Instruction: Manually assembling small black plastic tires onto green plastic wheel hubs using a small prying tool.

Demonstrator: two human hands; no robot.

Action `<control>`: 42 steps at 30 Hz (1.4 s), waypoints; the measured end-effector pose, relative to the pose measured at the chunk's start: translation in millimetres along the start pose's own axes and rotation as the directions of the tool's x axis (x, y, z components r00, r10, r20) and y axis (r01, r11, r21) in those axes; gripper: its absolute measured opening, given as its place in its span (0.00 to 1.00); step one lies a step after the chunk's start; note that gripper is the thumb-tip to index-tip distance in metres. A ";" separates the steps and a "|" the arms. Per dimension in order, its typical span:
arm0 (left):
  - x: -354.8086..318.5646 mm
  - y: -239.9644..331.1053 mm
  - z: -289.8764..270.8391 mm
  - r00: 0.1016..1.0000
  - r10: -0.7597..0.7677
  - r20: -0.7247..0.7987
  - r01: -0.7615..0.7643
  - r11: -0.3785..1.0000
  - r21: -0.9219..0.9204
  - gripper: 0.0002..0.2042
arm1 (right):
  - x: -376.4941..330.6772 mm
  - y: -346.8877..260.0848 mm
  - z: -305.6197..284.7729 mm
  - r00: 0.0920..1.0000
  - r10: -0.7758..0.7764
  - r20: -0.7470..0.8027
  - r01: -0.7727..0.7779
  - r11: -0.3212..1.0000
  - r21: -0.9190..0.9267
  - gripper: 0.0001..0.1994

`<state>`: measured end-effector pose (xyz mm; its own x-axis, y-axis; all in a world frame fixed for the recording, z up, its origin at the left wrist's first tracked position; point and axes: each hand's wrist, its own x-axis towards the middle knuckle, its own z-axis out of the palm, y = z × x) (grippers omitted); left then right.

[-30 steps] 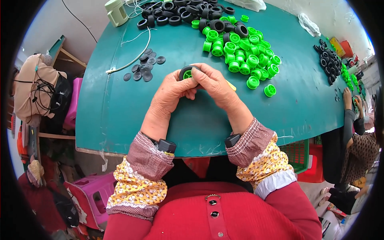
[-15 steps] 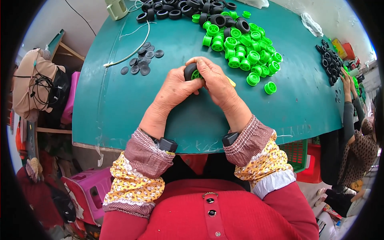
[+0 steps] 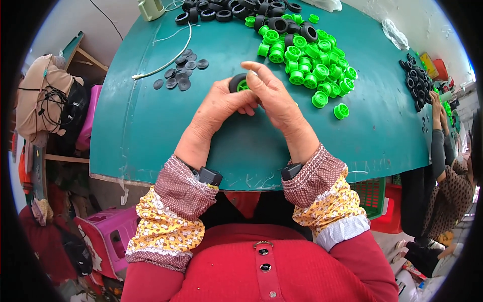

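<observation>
A small toy wheel, a black tyre (image 3: 235, 83) around a bright green rim (image 3: 243, 85), is held up between my two hands over the table. My left hand (image 3: 217, 102) has closed around its left and lower side. My right hand (image 3: 275, 100) presses on the wheel from the right with the thumb, its index finger lifted past the tyre. A speck of yellow shows behind the right hand; the rest of that thing is hidden. Loose green rims (image 3: 322, 70) lie heaped to the right, and flat black discs (image 3: 184, 74) are scattered to the left.
Black tyres (image 3: 224, 15) are piled along the far side of the green table (image 3: 151, 136). A white cord (image 3: 173, 63) curves beside the discs. At far right, another person's hands (image 3: 436, 103) work near more tyres (image 3: 417, 83). A pink stool (image 3: 113, 234) stands at lower left.
My right index finger has lifted off the tyre and straightened. The yellow piece behind the right hand is now mostly out of sight. The wheel stays between my hands.
</observation>
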<state>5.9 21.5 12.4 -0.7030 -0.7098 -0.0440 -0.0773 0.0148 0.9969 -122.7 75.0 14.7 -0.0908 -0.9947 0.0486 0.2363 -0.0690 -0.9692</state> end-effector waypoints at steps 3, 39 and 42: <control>-2.1 4.5 -2.9 0.999 -0.045 -0.017 0.034 0.908 -0.418 0.11 | -1.9 -1.7 -1.3 0.989 -0.123 0.086 0.131 0.986 -0.098 0.31; 10.1 -10.7 -9.6 0.992 -0.073 -0.104 -0.028 0.673 -0.740 0.18 | 2.8 9.2 4.9 0.879 -0.469 0.092 0.398 0.612 -0.684 0.26; 6.5 -11.9 -10.0 0.999 -0.013 -0.044 -0.021 0.731 -0.682 0.16 | 0.3 5.2 9.0 0.934 -0.355 -0.049 0.233 0.704 -0.671 0.28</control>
<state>9.3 9.6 0.9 -0.6704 -0.7401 -0.0536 0.4401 -0.4547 0.7743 -112.8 73.6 11.8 -0.2162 -0.9004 0.3777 -0.5037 -0.2285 -0.8331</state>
